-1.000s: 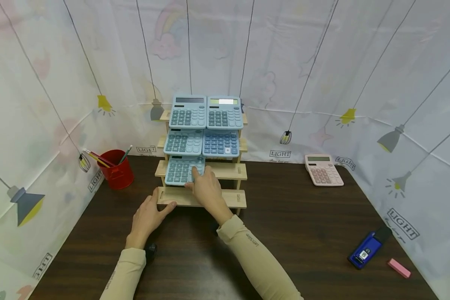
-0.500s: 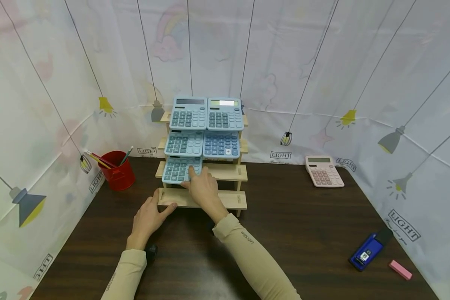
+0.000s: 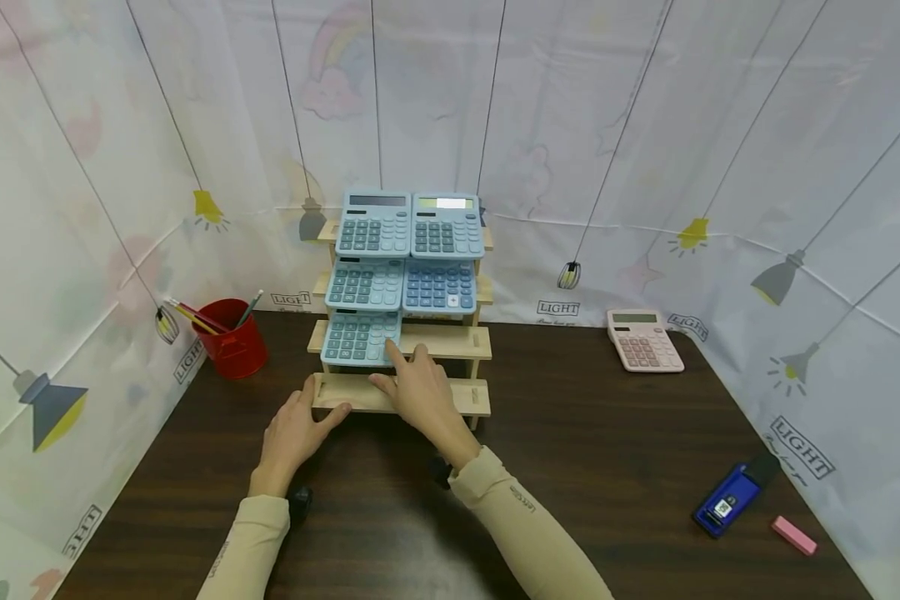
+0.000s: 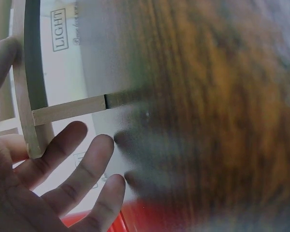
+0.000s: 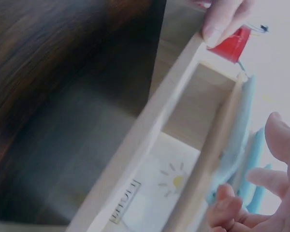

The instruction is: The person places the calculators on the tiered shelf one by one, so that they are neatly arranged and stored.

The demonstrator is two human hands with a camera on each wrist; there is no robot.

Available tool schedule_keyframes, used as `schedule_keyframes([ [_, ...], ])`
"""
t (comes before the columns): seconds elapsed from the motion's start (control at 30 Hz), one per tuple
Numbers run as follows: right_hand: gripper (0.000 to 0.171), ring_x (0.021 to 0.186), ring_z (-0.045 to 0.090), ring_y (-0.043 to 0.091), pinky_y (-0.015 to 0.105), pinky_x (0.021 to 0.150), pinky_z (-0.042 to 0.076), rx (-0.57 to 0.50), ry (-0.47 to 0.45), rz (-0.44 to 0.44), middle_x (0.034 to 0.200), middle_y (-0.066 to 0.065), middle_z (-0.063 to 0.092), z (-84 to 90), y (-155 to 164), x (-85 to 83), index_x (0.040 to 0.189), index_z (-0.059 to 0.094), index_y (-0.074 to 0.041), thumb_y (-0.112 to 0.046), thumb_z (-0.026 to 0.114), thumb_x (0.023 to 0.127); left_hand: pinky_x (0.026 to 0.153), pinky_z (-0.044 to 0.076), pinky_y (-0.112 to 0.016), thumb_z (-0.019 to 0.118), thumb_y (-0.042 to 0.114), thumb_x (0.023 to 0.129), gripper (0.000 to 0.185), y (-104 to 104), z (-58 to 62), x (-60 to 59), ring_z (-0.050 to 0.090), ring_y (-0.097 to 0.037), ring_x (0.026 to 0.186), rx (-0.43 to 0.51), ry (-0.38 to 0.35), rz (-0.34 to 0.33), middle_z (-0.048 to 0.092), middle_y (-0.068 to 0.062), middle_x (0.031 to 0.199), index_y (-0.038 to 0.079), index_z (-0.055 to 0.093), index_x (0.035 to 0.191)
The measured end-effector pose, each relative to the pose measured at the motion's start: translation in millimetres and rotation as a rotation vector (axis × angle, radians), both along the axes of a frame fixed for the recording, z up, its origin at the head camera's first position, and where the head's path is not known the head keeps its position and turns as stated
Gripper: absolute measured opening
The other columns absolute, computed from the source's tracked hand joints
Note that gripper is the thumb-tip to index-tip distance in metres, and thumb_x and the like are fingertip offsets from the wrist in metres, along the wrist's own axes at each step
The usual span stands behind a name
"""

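a: right hand [image 3: 418,390]?
b: fingers loose, tip touching blue calculator [image 3: 360,337] on third step of wooden rack [image 3: 450,342]; nothing gripped.
a: left hand [image 3: 297,429]?
b: fingers spread, thumb on rack's bottom step; on bench [image 3: 607,467].

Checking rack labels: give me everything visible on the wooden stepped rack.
The wooden rack is pale, unpainted-looking wood with four stepped tiers, standing on the dark table against the curtain. Five blue calculators lean on its top three tiers; the lowest is bare. The left hand touches the bottom tier's left end; the right hand reaches the third-tier calculator.
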State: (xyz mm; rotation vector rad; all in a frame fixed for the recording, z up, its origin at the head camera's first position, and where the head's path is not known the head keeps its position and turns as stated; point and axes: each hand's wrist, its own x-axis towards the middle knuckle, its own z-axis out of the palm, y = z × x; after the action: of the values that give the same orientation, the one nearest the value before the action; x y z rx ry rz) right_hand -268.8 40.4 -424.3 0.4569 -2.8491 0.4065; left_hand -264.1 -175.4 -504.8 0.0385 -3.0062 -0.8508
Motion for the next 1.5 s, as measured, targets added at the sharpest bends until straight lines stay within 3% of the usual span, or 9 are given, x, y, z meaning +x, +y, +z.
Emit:
schedule_keyframes([
  [0.07,0.064,0.055,0.041,0.017,0.026,0.050,0.034,-0.005,0.030,0.027,0.104,0.020,0.059,2.3,10.2,7.2,0.151,0.047,-0.017,-0.052,0.054,0.099,0.097,0.047,-0.064,0.051,0.077,0.089,0.106,-0.8,-0.6,0.0,0.058,-0.045,0.118,0.001,-0.008,0.007,0.048,-0.028,0.145,0.005,0.020,0.160],
  [0.2,0.059,0.059,0.048,0.021,0.031,0.054,0.041,-0.018,0.033,0.034,0.112,0.021,0.062,8.0,34.2,16.7,0.147,0.051,-0.014,-0.049,0.055,0.100,0.099,0.046,-0.065,0.050,0.079,0.088,0.107,-1.6,-2.0,-1.2,0.057,-0.044,0.119,0.003,-0.023,0.023,0.048,-0.028,0.146,0.006,0.019,0.161],
  [0.5,0.057,0.075,0.064,0.033,0.045,0.067,0.055,-0.033,-0.006,-0.065,0.122,0.025,0.064,8.6,106.6,15.4,0.146,0.052,-0.007,-0.041,0.059,0.100,0.096,0.048,-0.064,0.050,0.079,0.087,0.107,0.1,-2.2,-2.4,0.059,-0.042,0.114,-0.001,-0.010,0.015,0.050,-0.027,0.143,0.008,0.020,0.161],
  [0.6,0.058,0.080,0.065,0.036,0.048,0.068,0.055,-0.047,-0.025,-0.111,0.124,0.028,0.063,6.1,135.0,7.2,0.146,0.050,-0.004,-0.038,0.059,0.100,0.096,0.048,-0.064,0.049,0.080,0.087,0.108,0.2,-2.8,-1.8,0.059,-0.043,0.115,-0.003,-0.010,0.011,0.050,-0.028,0.144,0.007,0.020,0.160],
  [0.7,0.059,0.097,0.065,0.045,0.055,0.079,0.055,-0.051,-0.053,-0.165,0.130,0.031,0.059,4.3,165.1,-4.0,0.147,0.047,-0.001,-0.037,0.057,0.101,0.097,0.047,-0.065,0.048,0.081,0.086,0.109,0.3,-3.6,-1.6,0.059,-0.044,0.115,-0.003,-0.016,0.011,0.049,-0.028,0.145,0.007,0.020,0.160],
  [0.9,0.065,0.124,0.051,0.056,0.065,0.099,0.045,-0.068,-0.165,-0.278,0.142,0.038,0.047,-4.4,225.0,-28.7,0.151,0.038,0.005,-0.038,0.050,0.103,0.097,0.048,-0.064,0.049,0.081,0.086,0.109,-0.2,-2.4,-2.4,0.059,-0.043,0.114,-0.002,-0.021,0.017,0.048,-0.027,0.145,0.008,0.020,0.161],
  [1.23,0.070,0.125,0.044,0.062,0.068,0.097,0.044,-0.025,-0.269,-0.439,0.140,0.046,0.040,-26.4,290.8,-63.1,0.147,0.035,0.013,-0.037,0.049,0.101,0.097,0.048,-0.064,0.048,0.081,0.086,0.108,-0.9,-0.4,-3.4,0.058,-0.041,0.113,0.000,-0.023,0.018,0.049,-0.027,0.145,0.009,0.019,0.161],
  [1.33,0.074,0.126,0.040,0.065,0.069,0.102,0.038,-0.003,-0.266,-0.484,0.139,0.049,0.038,-33.7,308.1,-72.8,0.143,0.039,0.016,-0.042,0.053,0.098,0.097,0.048,-0.064,0.048,0.081,0.086,0.108,-1.2,-0.5,-3.5,0.059,-0.041,0.113,0.000,-0.018,0.022,0.049,-0.027,0.144,0.009,0.020,0.161],
  [1.5,0.089,0.132,0.018,0.075,0.077,0.109,0.022,-0.070,-0.357,-0.590,0.145,0.054,0.016,-43.8,340.1,-83.4,0.147,0.027,0.019,-0.049,0.055,0.095,0.096,0.049,-0.064,0.047,0.083,0.086,0.109,-1.1,-2.1,-3.6,0.059,-0.042,0.115,-0.010,-0.015,0.017,0.050,-0.027,0.143,0.008,0.020,0.161],
])
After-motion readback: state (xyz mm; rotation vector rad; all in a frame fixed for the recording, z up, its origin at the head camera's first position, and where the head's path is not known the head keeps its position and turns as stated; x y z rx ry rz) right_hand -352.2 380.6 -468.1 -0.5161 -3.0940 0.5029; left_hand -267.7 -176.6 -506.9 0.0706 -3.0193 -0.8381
